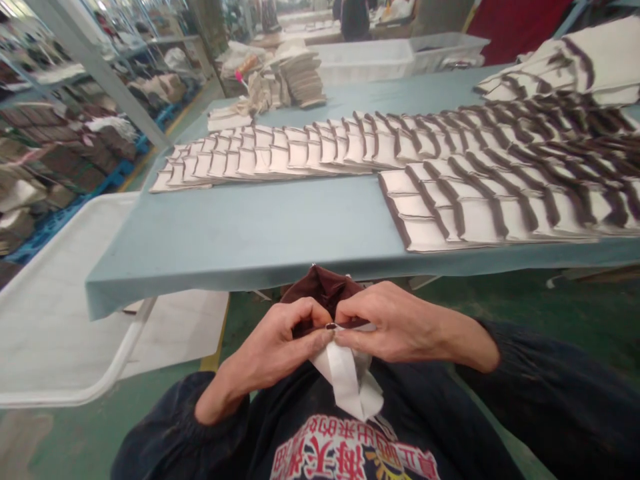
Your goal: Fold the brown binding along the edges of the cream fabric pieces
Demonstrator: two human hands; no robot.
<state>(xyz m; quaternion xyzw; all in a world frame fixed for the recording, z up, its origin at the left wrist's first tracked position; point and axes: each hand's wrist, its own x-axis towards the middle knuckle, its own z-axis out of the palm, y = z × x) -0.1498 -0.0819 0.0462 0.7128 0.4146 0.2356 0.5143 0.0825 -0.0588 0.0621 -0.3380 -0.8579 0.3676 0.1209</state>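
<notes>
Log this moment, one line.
left hand: pinching brown-white fabric piece; right hand: pinching same piece; blue table: brown-edged cream folded fabric

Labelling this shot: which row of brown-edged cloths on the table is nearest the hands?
The front row, at right along the table's near edge, beyond the right hand. The other row lies farther back and reaches farther left.
</notes>
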